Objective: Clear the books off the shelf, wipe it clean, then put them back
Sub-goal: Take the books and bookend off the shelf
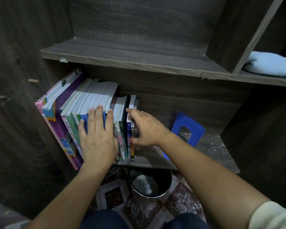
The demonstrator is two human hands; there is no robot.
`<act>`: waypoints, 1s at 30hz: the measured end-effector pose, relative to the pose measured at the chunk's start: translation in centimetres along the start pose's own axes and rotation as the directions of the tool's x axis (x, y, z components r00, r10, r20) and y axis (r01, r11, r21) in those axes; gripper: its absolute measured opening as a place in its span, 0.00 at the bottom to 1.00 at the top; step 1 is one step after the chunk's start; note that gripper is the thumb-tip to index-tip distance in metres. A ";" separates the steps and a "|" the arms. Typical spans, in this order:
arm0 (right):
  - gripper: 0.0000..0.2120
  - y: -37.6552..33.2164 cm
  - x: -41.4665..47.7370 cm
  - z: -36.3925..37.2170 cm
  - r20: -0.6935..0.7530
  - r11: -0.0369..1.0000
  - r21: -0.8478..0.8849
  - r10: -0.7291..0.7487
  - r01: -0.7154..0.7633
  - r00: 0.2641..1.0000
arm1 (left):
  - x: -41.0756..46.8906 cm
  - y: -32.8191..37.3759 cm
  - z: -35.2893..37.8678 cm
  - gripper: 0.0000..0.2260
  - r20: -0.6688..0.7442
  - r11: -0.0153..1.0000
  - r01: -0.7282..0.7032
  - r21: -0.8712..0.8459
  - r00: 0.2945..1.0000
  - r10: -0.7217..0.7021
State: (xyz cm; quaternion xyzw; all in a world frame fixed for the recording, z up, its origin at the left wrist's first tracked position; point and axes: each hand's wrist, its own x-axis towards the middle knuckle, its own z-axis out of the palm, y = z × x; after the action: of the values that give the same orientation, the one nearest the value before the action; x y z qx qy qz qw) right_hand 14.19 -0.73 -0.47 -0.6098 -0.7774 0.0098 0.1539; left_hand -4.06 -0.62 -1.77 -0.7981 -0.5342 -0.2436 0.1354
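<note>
A row of books (96, 98) stands upright at the left end of the lower wooden shelf (210, 144), leaning against the left wall. My left hand (97, 136) lies flat on the spines of the middle books, fingers spread. My right hand (145, 128) grips the rightmost thin books (132, 103) at the end of the row, thumb on the spine and fingers over the top edge. The shelf board to the right of the books looks dusty.
A blue plastic bookend (188, 128) leans on the shelf right of the books. A light blue cloth (271, 63) lies in the upper right compartment. A dark round bin (150, 182) sits on the patterned floor below the shelf. The upper shelf (130, 53) is bare.
</note>
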 end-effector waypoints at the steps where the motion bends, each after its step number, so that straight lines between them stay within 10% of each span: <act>1: 0.43 0.1 0.1 -0.2 0.000 1.000 0.002 -0.001 0.001 1.000 | 0.0 0.0 0.0 0.35 0.002 1.000 0.002 0.000 1.000 -0.002; 8: 0.31 0.6 -0.2 -0.4 0.091 0.952 -0.302 -0.011 0.038 0.996 | 0.0 0.0 0.2 0.36 0.002 1.000 0.007 0.002 1.000 -0.007; 15: 0.12 3.3 -0.8 -0.6 -0.086 0.712 -0.673 -0.346 0.202 0.934 | -0.1 0.7 -0.5 0.38 0.049 1.000 0.020 0.004 0.999 -0.020; 25: 0.08 3.8 -10.0 -7.2 -0.568 0.944 -0.314 -0.104 -0.098 0.817 | -1.8 5.6 -1.3 0.39 0.037 0.937 -0.227 -0.264 0.969 0.245; 30: 0.14 2.9 -17.2 -9.4 -0.619 0.974 -0.135 0.062 -0.184 0.783 | -1.1 8.4 -3.4 0.22 -0.045 0.906 -0.284 -0.313 0.958 0.285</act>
State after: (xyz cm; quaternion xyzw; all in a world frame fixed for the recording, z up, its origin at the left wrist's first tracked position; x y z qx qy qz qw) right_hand 22.90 -17.98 3.96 -0.6415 -0.6417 -0.2511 0.3373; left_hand 2.47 -6.43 0.91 -0.8789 -0.3663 -0.3029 0.0393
